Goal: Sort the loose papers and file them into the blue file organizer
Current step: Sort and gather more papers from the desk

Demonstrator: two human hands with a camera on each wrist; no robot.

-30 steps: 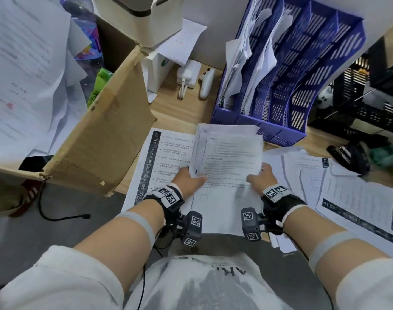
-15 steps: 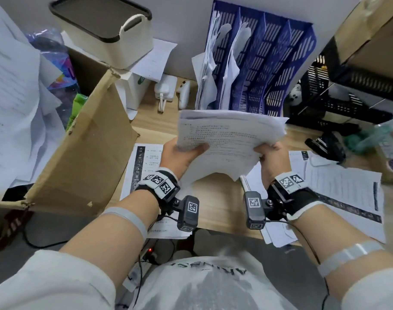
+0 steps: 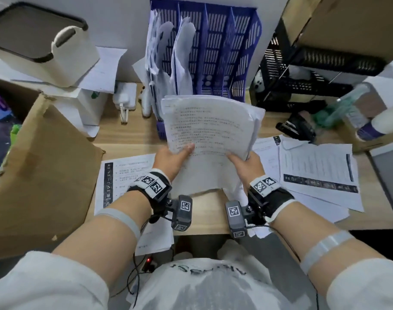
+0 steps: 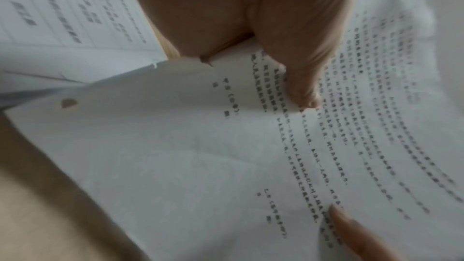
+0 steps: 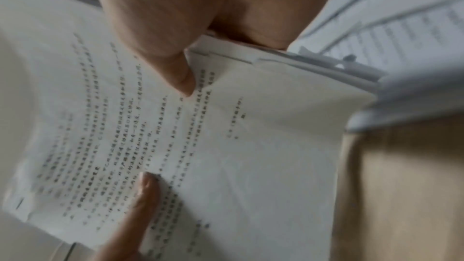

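I hold a stack of printed white papers (image 3: 207,128) up over the wooden desk, right in front of the blue file organizer (image 3: 215,50). My left hand (image 3: 173,157) grips the stack's lower left edge, thumb on the top page. My right hand (image 3: 247,164) grips the lower right edge the same way. The left wrist view shows the top sheet (image 4: 226,146) under my left thumb (image 4: 301,78). The right wrist view shows the same sheet (image 5: 200,136) pinched by my right thumb (image 5: 175,70). The organizer's two left slots hold papers (image 3: 168,63); the right slots look empty.
Loose printed sheets (image 3: 318,171) lie on the desk at the right, and one sheet (image 3: 124,175) at the left. A cardboard flap (image 3: 41,171) stands at the left. A cream bin (image 3: 41,43), black mesh trays (image 3: 303,70) and a black stapler (image 3: 298,128) surround the organizer.
Both hands have lifted the stack off the desk and carried it up and forward toward the organizer. The head view has swung to face the organizer more squarely.
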